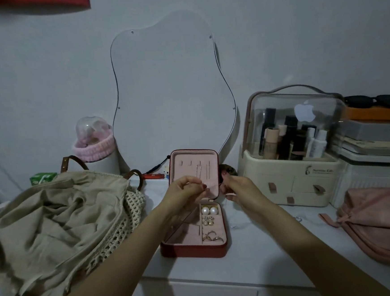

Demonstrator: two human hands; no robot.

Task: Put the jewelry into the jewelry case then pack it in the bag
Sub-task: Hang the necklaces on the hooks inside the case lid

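A red jewelry case (195, 249) with pink lining stands open in the middle of the white tabletop, its lid (192, 159) upright. Its right compartments hold two pearl earrings (209, 210), small studs (208, 220) and several rings (212, 236). My left hand (184, 190) and my right hand (235, 187) are raised in front of the lid, each pinching an end of a thin necklace chain (215, 185) stretched between them. The beige fabric and crochet bag (55, 219) lies slumped at the left, its mouth open.
A cream cosmetics organiser (293, 163) with a clear dome stands at the right, a pink pouch (379, 222) in front of it. A wavy mirror (173, 91) leans on the wall. A small metal piece (298, 219) lies on the table at the right.
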